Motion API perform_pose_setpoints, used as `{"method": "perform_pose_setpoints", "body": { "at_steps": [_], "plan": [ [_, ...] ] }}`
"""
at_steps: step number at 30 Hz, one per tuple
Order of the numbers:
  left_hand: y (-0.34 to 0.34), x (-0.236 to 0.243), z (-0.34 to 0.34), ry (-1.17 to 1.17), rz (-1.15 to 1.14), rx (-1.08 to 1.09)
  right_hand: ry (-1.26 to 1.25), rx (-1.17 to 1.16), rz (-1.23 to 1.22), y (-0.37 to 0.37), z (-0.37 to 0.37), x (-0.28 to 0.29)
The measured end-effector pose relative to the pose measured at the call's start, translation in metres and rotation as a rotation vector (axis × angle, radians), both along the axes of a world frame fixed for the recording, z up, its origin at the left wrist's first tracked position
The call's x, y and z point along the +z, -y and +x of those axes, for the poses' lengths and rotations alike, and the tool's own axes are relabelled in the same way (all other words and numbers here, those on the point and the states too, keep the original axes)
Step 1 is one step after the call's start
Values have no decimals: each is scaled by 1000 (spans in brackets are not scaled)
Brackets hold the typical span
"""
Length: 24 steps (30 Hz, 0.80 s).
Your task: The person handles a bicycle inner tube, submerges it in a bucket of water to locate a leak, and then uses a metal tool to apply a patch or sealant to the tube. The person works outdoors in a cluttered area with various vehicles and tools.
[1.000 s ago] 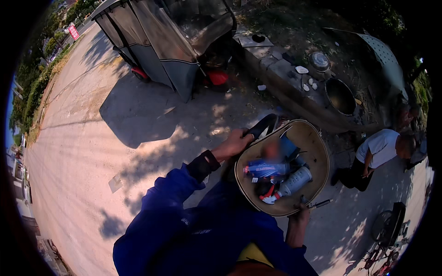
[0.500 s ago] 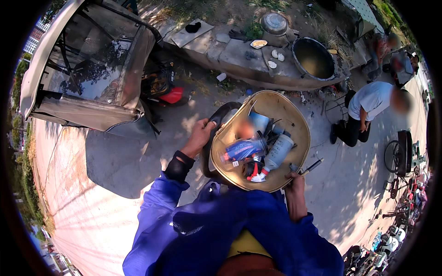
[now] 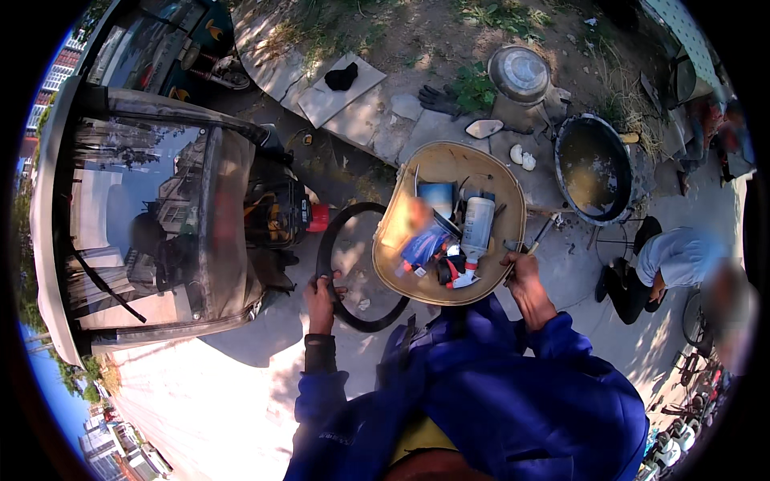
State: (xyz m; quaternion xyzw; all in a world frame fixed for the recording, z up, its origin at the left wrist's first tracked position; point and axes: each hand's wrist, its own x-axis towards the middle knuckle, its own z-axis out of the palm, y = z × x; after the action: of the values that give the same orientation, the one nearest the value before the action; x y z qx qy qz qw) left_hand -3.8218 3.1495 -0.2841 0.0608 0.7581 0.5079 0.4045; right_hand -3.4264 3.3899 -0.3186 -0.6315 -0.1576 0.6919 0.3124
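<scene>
A black tyre-like rubber ring (image 3: 325,256) is gripped at its lower left side by my left hand (image 3: 322,298), fingers wrapped round it. My right hand (image 3: 523,271) is closed on the right rim of a yellowish plastic tub (image 3: 389,260). A slim tool (image 3: 544,232) with a light shaft sticks out by that hand; whether the fingers hold it too, I cannot tell. Inside the tub lie a grey spray bottle (image 3: 479,224) with a red-and-white nozzle, a clear container with blue contents (image 3: 425,244), a blue can (image 3: 437,195) and smaller items partly hidden beneath.
A covered vehicle (image 3: 228,232) stands at left. Ahead, a stone ledge bears a dark water basin (image 3: 593,168), a metal bowl (image 3: 520,74), a dark glove (image 3: 439,100) and a board (image 3: 341,90). A person in a light shirt (image 3: 678,256) crouches at right; parked bikes (image 3: 674,437) stand behind.
I have turned and moved toward the vehicle and ledge. My left hand and the black ring now sit apart from the tub's left side, where they were against it.
</scene>
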Motion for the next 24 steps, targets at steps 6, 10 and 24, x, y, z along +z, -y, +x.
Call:
{"method": "perform_pose_setpoints", "body": {
  "at_steps": [6,10,24],
  "plan": [
    [25,43,7,-70,-40,318,75,44,37,-181,-72,-84],
    [31,81,2,-168,-137,405,172,113,84,-266,-111,-166],
    [-82,305,-10,-629,-180,-30,458,113,408,-233,-90,-211]
  ]
}}
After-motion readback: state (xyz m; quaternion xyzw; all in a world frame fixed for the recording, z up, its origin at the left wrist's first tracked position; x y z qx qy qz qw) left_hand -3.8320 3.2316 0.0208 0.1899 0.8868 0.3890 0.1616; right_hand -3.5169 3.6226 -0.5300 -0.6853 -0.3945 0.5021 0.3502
